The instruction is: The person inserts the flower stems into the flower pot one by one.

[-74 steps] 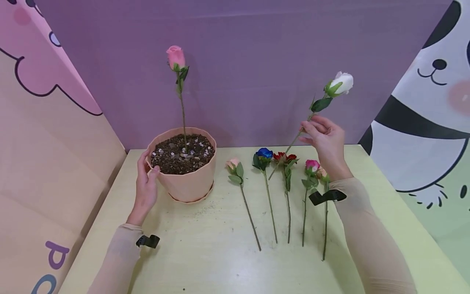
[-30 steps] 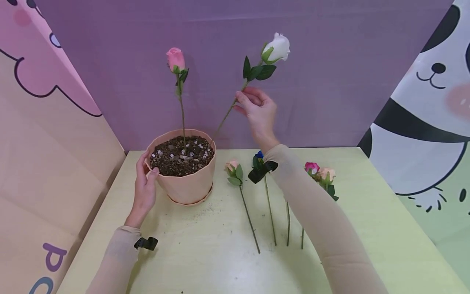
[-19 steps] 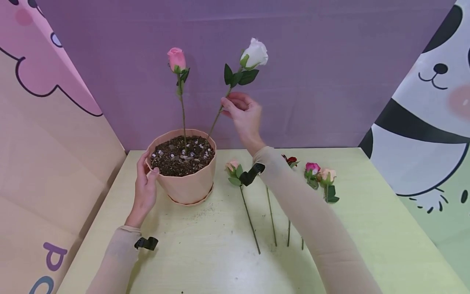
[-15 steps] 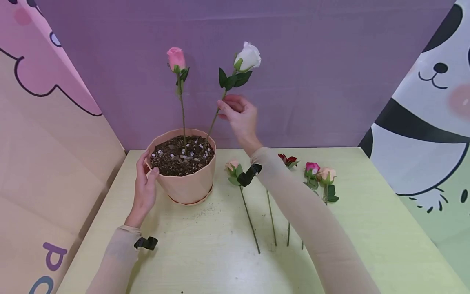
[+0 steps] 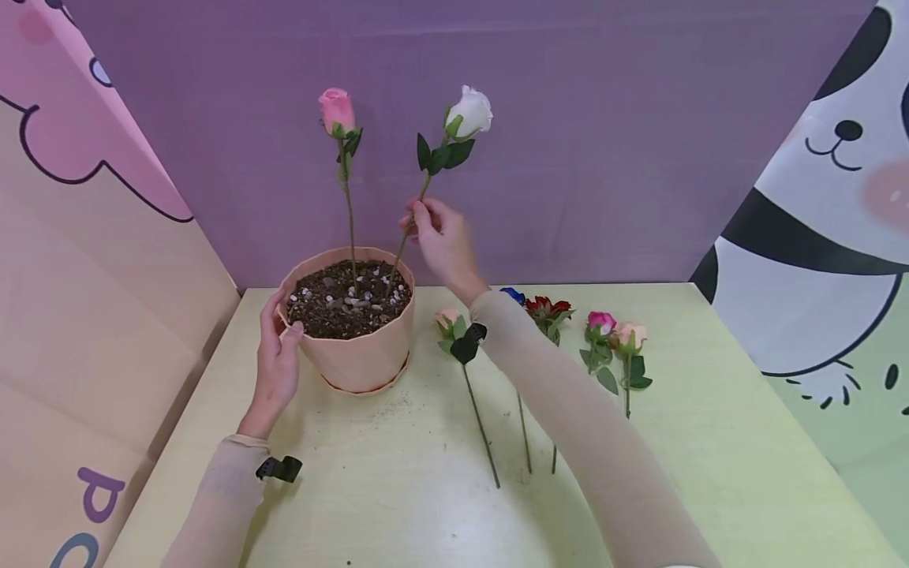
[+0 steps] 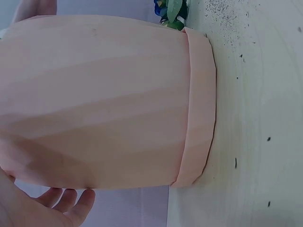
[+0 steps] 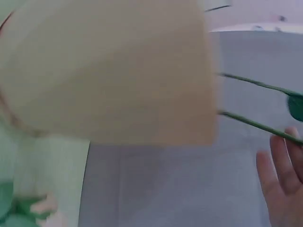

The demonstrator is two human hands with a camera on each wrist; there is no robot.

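My right hand [image 5: 443, 241] pinches the stem of a white artificial rose [image 5: 470, 113], which leans to the right. The stem's lower end meets the soil [image 5: 330, 304] at the right side of a pale pink flowerpot [image 5: 369, 359]. My left hand [image 5: 275, 367] holds the pot's left rim, thumb on the near side. A pink rose [image 5: 337, 109] stands nearly upright in the soil. In the left wrist view, fingertips [image 6: 84, 204] lie along the pot wall [image 6: 104, 104]. The right wrist view has the held stem [image 7: 255, 124] at the fingers.
On the table [image 5: 383, 505] right of the pot lie a peach rose [image 5: 447, 317], a blue rose [image 5: 513, 296], a red flower [image 5: 547, 308], a magenta rose [image 5: 600, 322] and another peach rose [image 5: 630, 334]. My right sleeve covers parts of their stems. A purple backdrop [image 5: 604, 158] rises behind.
My right hand has carried the white rose left from above the lying flowers and lowered its stem to the soil. The rose now leans less. My left hand has stayed on the pot.
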